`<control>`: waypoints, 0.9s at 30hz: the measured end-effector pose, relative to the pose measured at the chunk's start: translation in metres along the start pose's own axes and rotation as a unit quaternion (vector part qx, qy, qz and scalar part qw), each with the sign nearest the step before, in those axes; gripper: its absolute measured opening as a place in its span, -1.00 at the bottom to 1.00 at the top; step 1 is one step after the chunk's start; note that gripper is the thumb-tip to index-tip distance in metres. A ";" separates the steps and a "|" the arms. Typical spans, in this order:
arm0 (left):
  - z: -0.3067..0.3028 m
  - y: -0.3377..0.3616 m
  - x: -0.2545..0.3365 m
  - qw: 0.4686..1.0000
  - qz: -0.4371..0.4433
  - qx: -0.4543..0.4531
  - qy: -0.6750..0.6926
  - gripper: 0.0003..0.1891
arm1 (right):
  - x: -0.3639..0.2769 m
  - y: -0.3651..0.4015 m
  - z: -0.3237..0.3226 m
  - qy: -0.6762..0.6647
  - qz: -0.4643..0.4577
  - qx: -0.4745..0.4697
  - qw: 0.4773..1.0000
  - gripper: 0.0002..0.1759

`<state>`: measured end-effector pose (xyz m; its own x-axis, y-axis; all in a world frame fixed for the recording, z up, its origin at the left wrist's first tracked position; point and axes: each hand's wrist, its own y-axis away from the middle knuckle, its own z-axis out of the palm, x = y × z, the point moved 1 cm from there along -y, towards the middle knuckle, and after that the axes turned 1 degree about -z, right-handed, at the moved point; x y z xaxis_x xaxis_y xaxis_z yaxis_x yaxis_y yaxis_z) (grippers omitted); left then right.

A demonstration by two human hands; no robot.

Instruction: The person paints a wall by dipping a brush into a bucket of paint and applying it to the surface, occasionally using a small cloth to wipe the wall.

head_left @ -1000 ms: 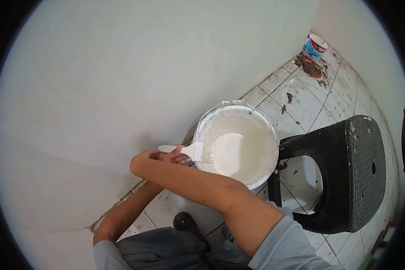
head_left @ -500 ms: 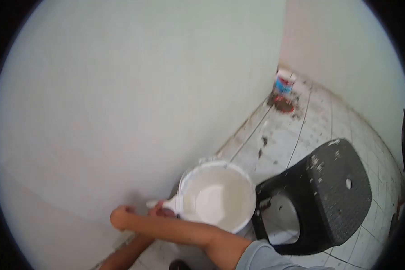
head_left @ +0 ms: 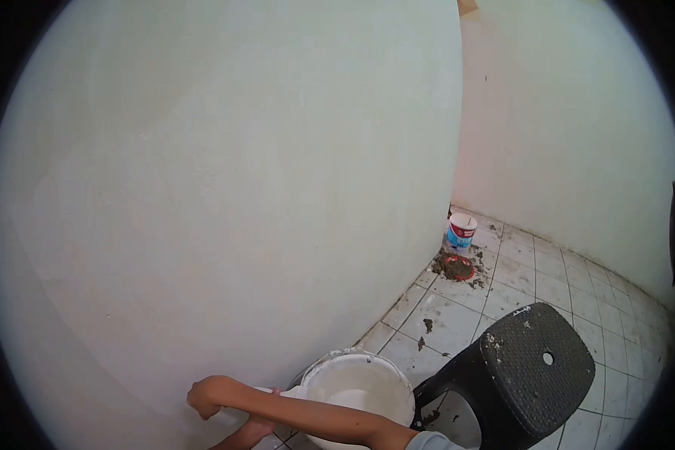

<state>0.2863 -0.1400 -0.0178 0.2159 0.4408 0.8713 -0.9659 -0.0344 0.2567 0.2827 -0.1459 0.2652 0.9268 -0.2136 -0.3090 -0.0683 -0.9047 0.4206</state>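
Observation:
My left hand (head_left: 256,429) is at the bottom, partly covered by my right forearm. Its fingers are around the white handle of a paintbrush (head_left: 295,391), whose wide end reaches over the near-left rim of a white bucket (head_left: 406,379). Pale, paint-like liquid (head_left: 352,397) lies inside the bucket. My right arm crosses in front of the bucket, so part of it is hidden. Close to the wall, my right hand (head_left: 208,395) is curled closed at the left; whatever its fingers may hold is out of sight.
A pale wall (head_left: 240,225) fills the left. Right of the bucket stands a black plastic stool (head_left: 536,367) with pale splashes. At the far corner, a small white, red and blue tub (head_left: 461,231) stands behind brown debris (head_left: 454,268) on the tiled floor (head_left: 517,277).
The view has tilted up, so the bucket, stool and tub sit lower in the picture. The paintbrush stays in my left hand at the bucket rim; my right hand remains closed near the wall.

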 end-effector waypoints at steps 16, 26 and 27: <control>0.035 0.037 0.042 0.992 -0.068 0.053 0.094 -0.66 | 0.024 -0.037 0.017 -0.041 -0.082 0.073 0.993 -0.73; 0.018 0.020 0.024 0.996 -0.085 0.034 -0.023 -0.60 | -0.008 0.033 -0.031 -0.059 -0.092 0.033 0.993 -0.60; 0.009 0.015 0.016 0.996 -0.071 0.042 -0.041 -0.60 | -0.011 0.038 -0.034 -0.056 -0.091 0.035 0.994 -0.60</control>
<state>0.2761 -0.1419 0.0035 0.3627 0.3720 0.8544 -0.9107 -0.0531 0.4097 0.2821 -0.1653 0.3139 0.8790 -0.0807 -0.4699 0.0671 -0.9549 0.2894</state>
